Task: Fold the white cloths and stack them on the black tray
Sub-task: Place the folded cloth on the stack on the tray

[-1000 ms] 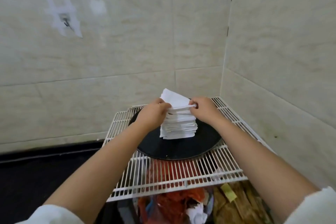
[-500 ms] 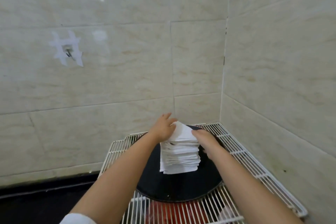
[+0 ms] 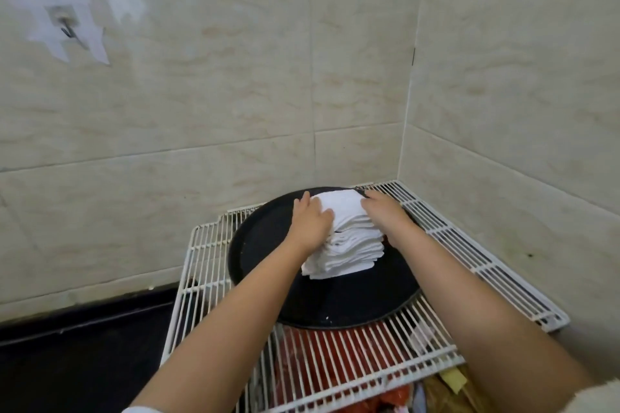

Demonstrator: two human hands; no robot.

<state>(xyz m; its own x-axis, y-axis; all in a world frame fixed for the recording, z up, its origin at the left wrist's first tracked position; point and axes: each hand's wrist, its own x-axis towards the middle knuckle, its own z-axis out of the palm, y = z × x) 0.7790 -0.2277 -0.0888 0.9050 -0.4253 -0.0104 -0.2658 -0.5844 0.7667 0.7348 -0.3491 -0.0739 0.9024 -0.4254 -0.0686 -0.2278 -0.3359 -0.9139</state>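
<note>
A white wire rack (image 3: 446, 246) fills the corner of a room walled in pale, marble-veined tiles (image 3: 235, 94), with a dark floor (image 3: 67, 355) running along the base of the left wall. On the rack sits one round black tray (image 3: 352, 305), and on the tray stands one tall stack of folded white cloths (image 3: 349, 238), leaning slightly; the individual cloths are too many and too thin to count. Two bare forearms reach in from the bottom edge. The left hand (image 3: 310, 223) rests on the left side of the stack's top, fingers straight and lying flat against the cloth. The right hand (image 3: 385, 209) presses on the top right edge of the stack, fingers extended over the uppermost cloth. Neither hand is curled round anything. One small metal hook (image 3: 65, 27) is fixed to the left wall, framed by crossed strips of white tape. Beneath the rack, red material (image 3: 318, 362) and yellowish scraps (image 3: 446, 389) show through the wires. No readable writing or brand appears anywhere.
</note>
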